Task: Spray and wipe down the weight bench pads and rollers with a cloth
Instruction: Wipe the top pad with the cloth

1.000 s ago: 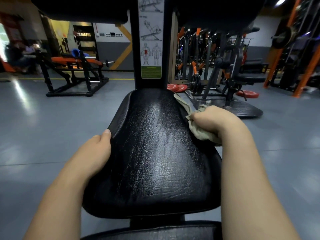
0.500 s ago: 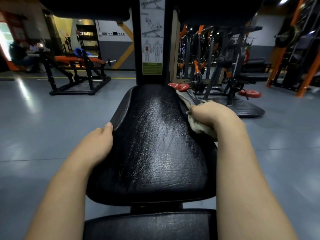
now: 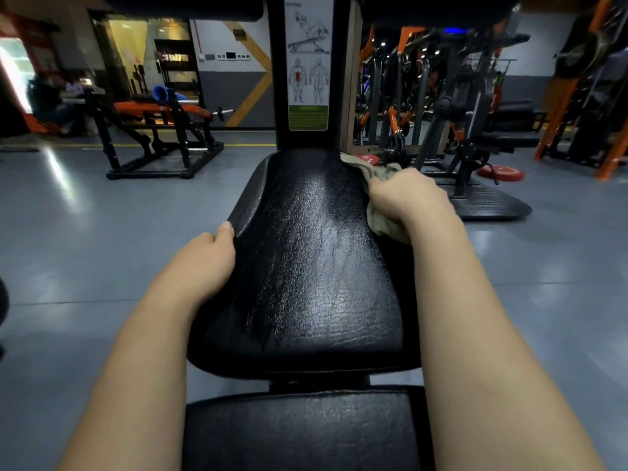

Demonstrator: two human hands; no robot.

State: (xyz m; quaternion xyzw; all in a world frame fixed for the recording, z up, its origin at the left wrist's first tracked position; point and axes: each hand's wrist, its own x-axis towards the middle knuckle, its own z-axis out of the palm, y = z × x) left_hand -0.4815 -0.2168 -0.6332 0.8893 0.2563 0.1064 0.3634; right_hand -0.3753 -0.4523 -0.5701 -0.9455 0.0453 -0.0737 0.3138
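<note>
Cloth (image 3: 384,222) is gripped in the curled right hand (image 3: 404,195) against the black pad (image 3: 306,260)'s right edge, mid-frame. The pad's left edge is clasped by the left hand (image 3: 200,263). Its top is seemingly wiped; the lower pad (image 3: 299,433) and rollers (image 3: 183,6) are judged outstanding.

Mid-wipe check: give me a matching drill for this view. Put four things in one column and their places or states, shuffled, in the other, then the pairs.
Things
1. crumpled beige cloth
2. left hand
3. red round weight plate
4. right hand

Places or states
A. grips the left edge of the black textured bench pad
B. lies on the grey floor, right of the pad
C. holds the cloth
D. bunched against the pad's right edge

Pairs: 1-D, 2-A, 3-B, 4-C
</note>
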